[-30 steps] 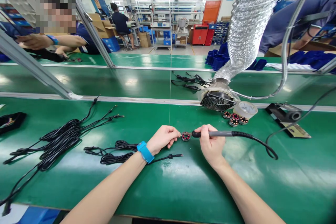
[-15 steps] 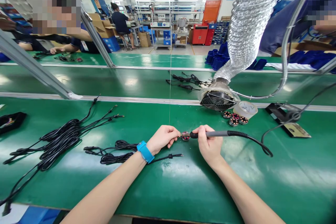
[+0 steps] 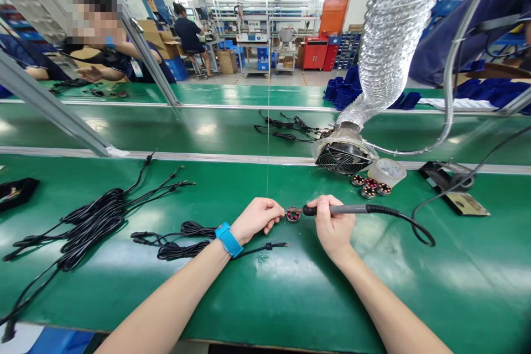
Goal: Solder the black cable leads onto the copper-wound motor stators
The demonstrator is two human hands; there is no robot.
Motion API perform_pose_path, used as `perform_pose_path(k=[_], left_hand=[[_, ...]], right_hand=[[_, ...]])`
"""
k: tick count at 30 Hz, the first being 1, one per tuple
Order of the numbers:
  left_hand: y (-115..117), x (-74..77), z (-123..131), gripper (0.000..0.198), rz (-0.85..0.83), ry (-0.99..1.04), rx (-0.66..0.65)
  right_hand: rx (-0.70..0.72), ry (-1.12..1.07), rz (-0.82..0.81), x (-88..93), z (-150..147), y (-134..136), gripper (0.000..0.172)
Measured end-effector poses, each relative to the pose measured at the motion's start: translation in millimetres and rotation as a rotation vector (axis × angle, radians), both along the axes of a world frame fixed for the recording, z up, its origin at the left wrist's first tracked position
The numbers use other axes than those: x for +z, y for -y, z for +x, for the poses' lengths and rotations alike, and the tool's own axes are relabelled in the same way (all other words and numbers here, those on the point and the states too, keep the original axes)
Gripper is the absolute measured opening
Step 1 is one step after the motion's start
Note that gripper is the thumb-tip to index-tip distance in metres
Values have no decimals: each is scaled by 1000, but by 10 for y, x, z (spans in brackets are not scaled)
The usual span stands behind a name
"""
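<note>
My right hand (image 3: 337, 227) grips a soldering iron (image 3: 346, 209) like a pen, its tip pointing left over a small motor stator (image 3: 293, 215). That stator is a ring with red windings, lying on the green bench. At its left edge, the thumb and forefinger of my left hand (image 3: 259, 215) are pinched together. What they hold is too small to make out. Beneath my left wrist, which wears a blue band, lies a coiled black cable (image 3: 186, 250) with a bare-ended lead running out to the right.
Bundled black cables (image 3: 95, 221) cover the left. Several stators (image 3: 369, 183) sit by a tape roll (image 3: 388, 171) under the extractor fan (image 3: 343, 159). A soldering iron stand (image 3: 456, 188) is at right. Across the bench, a co-worker's hand (image 3: 92, 73) is raised over cables.
The soldering iron and my right hand have shifted slightly right, showing more of the stator's red windings. My left hand stays nearly still. A co-worker at the left has moved an arm.
</note>
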State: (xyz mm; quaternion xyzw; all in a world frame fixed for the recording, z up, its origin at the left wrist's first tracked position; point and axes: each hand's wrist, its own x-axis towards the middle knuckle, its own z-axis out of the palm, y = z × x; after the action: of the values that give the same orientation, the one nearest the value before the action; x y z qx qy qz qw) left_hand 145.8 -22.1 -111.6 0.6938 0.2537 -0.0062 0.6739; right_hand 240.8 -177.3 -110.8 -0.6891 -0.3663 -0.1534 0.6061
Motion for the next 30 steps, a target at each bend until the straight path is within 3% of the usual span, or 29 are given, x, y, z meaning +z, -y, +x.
perform_pose_path(k=[7, 16, 20, 26, 30], left_hand=[[-1, -9, 8, 22, 6, 2, -10], [-4, 3, -4, 24, -2, 0, -8], [-8, 1, 1, 27, -6, 9, -20], [-15, 42, -11, 35, 25, 57, -75], [-29, 65, -19, 39, 84, 63, -105]], right_hand=[[2, -59, -21, -16, -4, -9, 39], [104, -152, -119, -92, 19, -30, 30], [213, -63, -157, -109, 33, -67, 23], [364, -6, -210, -211, 13, -146, 43], [415, 32, -235, -272, -11, -177, 45]])
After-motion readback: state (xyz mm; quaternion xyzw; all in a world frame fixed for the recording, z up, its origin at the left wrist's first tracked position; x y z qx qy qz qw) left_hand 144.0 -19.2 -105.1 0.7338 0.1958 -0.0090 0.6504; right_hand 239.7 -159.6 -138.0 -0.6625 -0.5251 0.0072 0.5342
